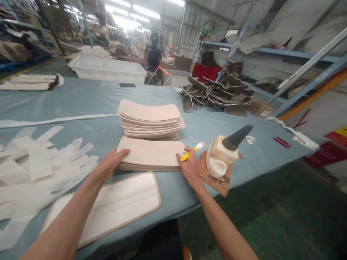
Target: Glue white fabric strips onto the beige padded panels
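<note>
A short stack of beige rounded panels (pixel 151 153) lies before me on the table. My left hand (pixel 113 161) grips its left end, thumb on top and fingers at the side. At the right end, my right hand (pixel 190 169) presses against the stack while holding a small brush (pixel 186 155) with a yellow handle and pale bristles. Just behind stands a taller stack of similar panels (pixel 150 112). Below my left forearm lies a single white-faced panel (pixel 130 202) with a beige border. To the right of my right hand, a glue-crusted bottle (pixel 221 153) with a dark cone nozzle sits on a brown board (pixel 225 187).
Loose white strips (pixel 40 162) spread over the left of the blue-covered table (pixel 89 101). Dark bag-like pieces (pixel 217 92) are heaped at the back right. A white tub (pixel 108 70) stands beyond the table, with a person (pixel 153 54) farther off. A red object (pixel 282 142) lies near the right edge.
</note>
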Motion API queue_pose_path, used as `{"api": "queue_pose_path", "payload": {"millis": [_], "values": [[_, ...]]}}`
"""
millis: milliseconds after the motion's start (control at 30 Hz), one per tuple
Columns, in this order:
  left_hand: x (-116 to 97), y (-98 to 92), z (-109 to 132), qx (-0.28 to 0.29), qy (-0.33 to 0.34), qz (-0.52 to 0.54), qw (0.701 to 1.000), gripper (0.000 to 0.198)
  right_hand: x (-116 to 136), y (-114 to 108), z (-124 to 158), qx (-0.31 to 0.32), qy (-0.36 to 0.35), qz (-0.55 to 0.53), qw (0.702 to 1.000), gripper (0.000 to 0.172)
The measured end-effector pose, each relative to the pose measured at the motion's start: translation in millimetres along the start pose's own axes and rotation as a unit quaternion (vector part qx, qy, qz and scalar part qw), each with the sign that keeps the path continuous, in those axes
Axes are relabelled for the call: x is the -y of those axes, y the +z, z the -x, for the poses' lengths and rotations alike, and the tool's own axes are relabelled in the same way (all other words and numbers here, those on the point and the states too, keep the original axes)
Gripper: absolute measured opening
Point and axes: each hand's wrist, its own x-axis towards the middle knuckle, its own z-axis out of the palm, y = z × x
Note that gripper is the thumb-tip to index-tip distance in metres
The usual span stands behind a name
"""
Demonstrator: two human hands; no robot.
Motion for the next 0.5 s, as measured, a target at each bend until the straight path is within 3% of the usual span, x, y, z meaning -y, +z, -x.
{"api": "queue_pose_path", "payload": {"millis": [133, 233, 333, 500], "values": [[-4.3, 0.7, 5.4, 0.056, -0.063, 0.093, 0.992, 0.044, 2.3, -2.3, -0.7, 0.002, -0.001, -0.02, 1.0, 0.043], [-8.9, -1.9, 11.7, 0.076, -0.084, 0.133, 0.985, 0.039, 2.7, -4.4, -3.8, 0.012, 0.057, -0.052, 0.997, 0.049], [-14.4, -6.0, 21.1, 0.078, -0.07, 0.156, 0.982, 0.04, 0.6, -6.2, -7.5, 0.02, 0.126, -0.085, 0.988, 0.056], [-18.8, -16.5, 40.2, 0.112, -0.023, 0.157, 0.981, 0.049, -3.5, -11.1, -7.6, 0.025, 0.141, -0.134, 0.981, 0.06]]}}
